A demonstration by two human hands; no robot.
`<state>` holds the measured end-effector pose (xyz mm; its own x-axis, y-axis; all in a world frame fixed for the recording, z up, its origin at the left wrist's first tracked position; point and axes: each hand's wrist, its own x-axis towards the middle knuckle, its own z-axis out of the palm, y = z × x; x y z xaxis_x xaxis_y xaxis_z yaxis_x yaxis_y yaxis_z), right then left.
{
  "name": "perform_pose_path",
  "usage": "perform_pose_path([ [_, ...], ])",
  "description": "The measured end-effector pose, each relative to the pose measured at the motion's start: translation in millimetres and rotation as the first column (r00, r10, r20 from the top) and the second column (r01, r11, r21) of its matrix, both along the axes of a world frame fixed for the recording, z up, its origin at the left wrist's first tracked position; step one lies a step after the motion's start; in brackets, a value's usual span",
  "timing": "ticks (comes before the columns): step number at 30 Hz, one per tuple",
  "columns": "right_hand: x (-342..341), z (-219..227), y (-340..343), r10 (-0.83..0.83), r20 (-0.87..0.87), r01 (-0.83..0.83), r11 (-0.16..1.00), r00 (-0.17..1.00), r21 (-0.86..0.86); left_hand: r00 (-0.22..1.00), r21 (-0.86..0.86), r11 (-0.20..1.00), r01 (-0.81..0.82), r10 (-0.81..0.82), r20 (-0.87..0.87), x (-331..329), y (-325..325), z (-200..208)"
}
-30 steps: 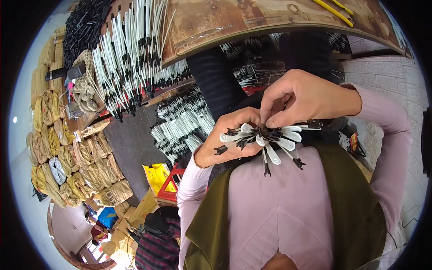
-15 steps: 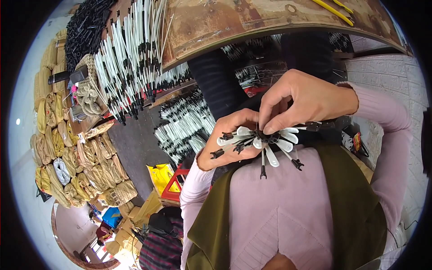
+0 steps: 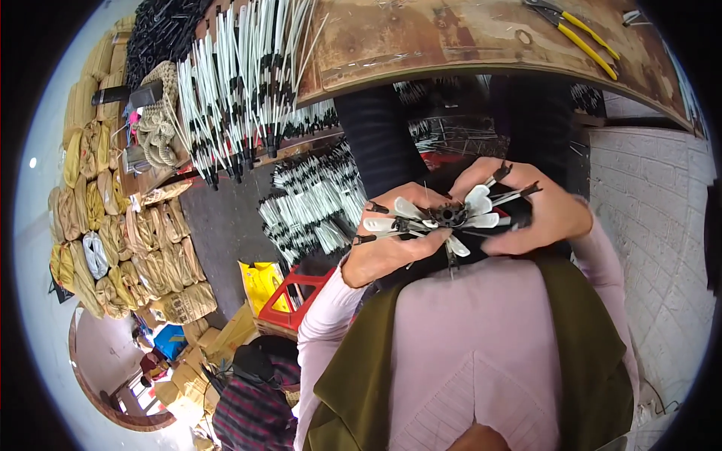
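Between my hands, in front of my chest, is an umbrella frame (image 3: 451,216) seen end-on. White flat rib ends and black forked joints fan out around its dark round toothed hub. My left hand (image 3: 382,255) is closed around the left side of the ribs, its thumb close to the hub. Curled around the right side, my right hand (image 3: 553,214) has ribs between its thumb and fingers. A thin wire stands up near the hub. The lower part of the frame is hidden below the hub and hands.
Ahead is a worn wooden table (image 3: 421,45) with yellow-handled pliers (image 3: 583,45). Bundled white-and-black ribs (image 3: 241,83) stand at left; more bundles (image 3: 308,203) lie below. A red plastic stool (image 3: 297,297), stacked wrapped packages (image 3: 143,255) and another person (image 3: 259,398) are on the left.
My right hand has left its pinch at the hub and moved right and down onto the ribs. The hub now shows. The whole view has shifted slightly, bringing more of the pliers into sight.
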<state>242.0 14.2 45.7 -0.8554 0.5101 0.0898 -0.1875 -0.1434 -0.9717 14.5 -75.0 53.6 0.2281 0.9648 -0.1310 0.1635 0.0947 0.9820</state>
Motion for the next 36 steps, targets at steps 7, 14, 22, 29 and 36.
perform_pose_path([
  [7, -18.0, 5.3, -28.8, -0.308, 0.041, 0.289, 0.926, 0.950, 0.243, 0.985, -0.093, 0.995, 0.030, -0.014, 0.171, 0.2, -7.7, -0.5],
  [14, -20.0, 3.9, -35.6, -0.297, -0.060, 0.294, 0.857, 0.953, 0.423, 0.780, -0.091, 0.843, 0.531, -0.444, 0.441, -63.6, 33.9, -12.0],
  [22, -19.1, 1.4, -36.8, -0.333, -0.044, 0.319, 0.845, 0.942, 0.428, 0.767, -0.009, 0.836, 0.549, -0.499, 0.404, -37.5, 44.3, -19.6],
  [29, -16.8, -1.0, -34.9, -0.322, -0.007, 0.298, 0.865, 0.947, 0.403, 0.790, -0.009, 0.864, 0.503, -0.455, 0.411, -36.9, 39.6, -20.0],
  [36, -15.2, -2.6, -25.7, -0.189, -0.018, 0.182, 0.910, 0.982, 0.372, 0.828, -0.009, 0.889, 0.459, -0.424, 0.366, -33.7, 31.7, -19.2],
])
